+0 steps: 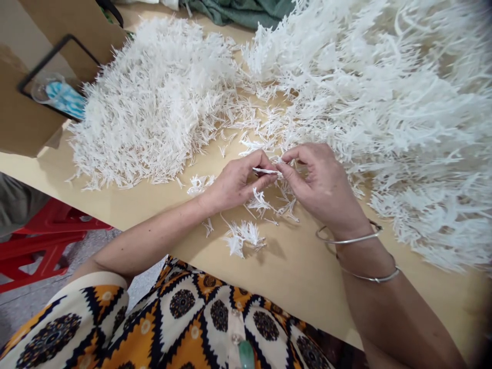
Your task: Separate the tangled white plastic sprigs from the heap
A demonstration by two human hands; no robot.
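Observation:
Near the middle of the view my left hand (240,182) pinches a thin white plastic piece (264,170) between thumb and fingers. My right hand (321,179), with its thumb and index finger pressed together, meets the same piece at its right end, close to the left fingertips. Small white sprigs lie under and around both hands, and a loose clump (244,237) rests nearer the table's front edge. A large heap of white sprigs (154,102) lies to the left. Another, of longer branching white strands (384,113), covers the right side.
A cardboard box (34,118) stands at the far left, with a black frame and a blue-and-white packet (65,98) by it. Dark green cloth (238,13) lies at the back of the table (300,271). A red stool (46,241) is below left.

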